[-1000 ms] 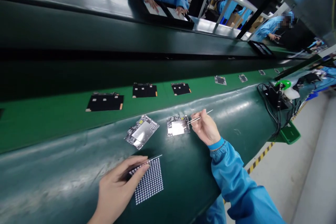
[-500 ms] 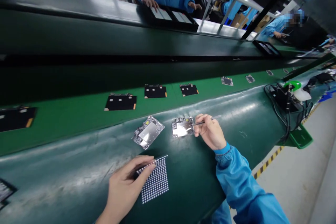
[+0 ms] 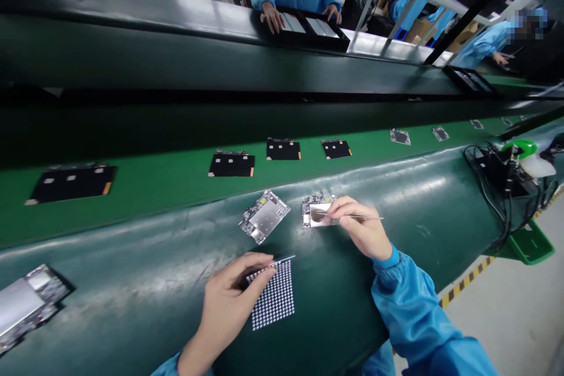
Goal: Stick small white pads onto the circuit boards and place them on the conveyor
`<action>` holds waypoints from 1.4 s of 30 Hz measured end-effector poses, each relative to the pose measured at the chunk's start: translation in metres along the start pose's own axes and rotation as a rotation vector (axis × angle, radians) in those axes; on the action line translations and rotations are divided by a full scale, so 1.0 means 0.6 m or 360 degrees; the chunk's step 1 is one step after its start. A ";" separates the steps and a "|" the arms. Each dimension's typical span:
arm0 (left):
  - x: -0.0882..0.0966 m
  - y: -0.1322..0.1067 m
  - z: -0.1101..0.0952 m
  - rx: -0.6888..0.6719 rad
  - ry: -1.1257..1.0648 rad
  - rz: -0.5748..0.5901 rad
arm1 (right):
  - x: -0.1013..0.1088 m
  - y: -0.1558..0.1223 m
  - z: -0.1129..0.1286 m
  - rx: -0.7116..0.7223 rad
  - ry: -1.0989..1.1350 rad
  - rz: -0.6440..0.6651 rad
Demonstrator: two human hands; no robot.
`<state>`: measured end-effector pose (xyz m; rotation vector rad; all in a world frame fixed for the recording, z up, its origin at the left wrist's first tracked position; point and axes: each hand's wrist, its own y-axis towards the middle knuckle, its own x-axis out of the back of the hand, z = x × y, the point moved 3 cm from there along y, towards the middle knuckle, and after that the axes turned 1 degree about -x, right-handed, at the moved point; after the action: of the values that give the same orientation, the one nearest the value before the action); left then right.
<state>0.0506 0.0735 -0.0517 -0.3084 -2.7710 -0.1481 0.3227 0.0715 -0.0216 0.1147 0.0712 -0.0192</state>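
Observation:
My left hand [image 3: 238, 296] is closed on the upper edge of a sheet of small round white stickers [image 3: 275, 296], which hangs tilted over the green mat. Between the fingers of my right hand [image 3: 363, 226] is a pair of thin metal tweezers [image 3: 356, 216]. Their tip lies over the silver shield of a circuit board [image 3: 312, 215], partly covered by my fingers. Whether the tip holds a sticker is too small to tell. Just left of it lies a second circuit board [image 3: 265, 217], turned at an angle.
Black flat modules [image 3: 231, 163] and small boards [image 3: 400, 137] lie along the green belt [image 3: 154, 194]. Another board [image 3: 26, 305] rests at the far left. Cables and a device [image 3: 506, 170] stand right, above a green bin [image 3: 533, 242]. Across the line, a person handles a black tray [image 3: 308, 38].
My view has shifted a little left, so everything sits further right. The tweezers have turned flatter, and my right fingers now cover more of the board. The left hand keeps the sheet.

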 end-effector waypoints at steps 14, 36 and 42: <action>-0.013 -0.012 -0.003 0.0003 -0.0213 -0.0061 | -0.083 0.004 0.018 -0.0276 -0.0302 0.0200; -0.012 -0.009 -0.010 -0.0052 -0.0230 -0.0086 | -0.103 0.004 0.009 -0.0448 -0.0288 0.0276; -0.014 -0.009 -0.009 -0.0046 -0.0240 -0.0092 | -0.100 0.005 0.013 -0.0405 -0.0430 0.0292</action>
<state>0.0590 0.0659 -0.0499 -0.2566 -2.9307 -0.1868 0.2633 0.0748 -0.0089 -0.1366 -0.2066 0.1570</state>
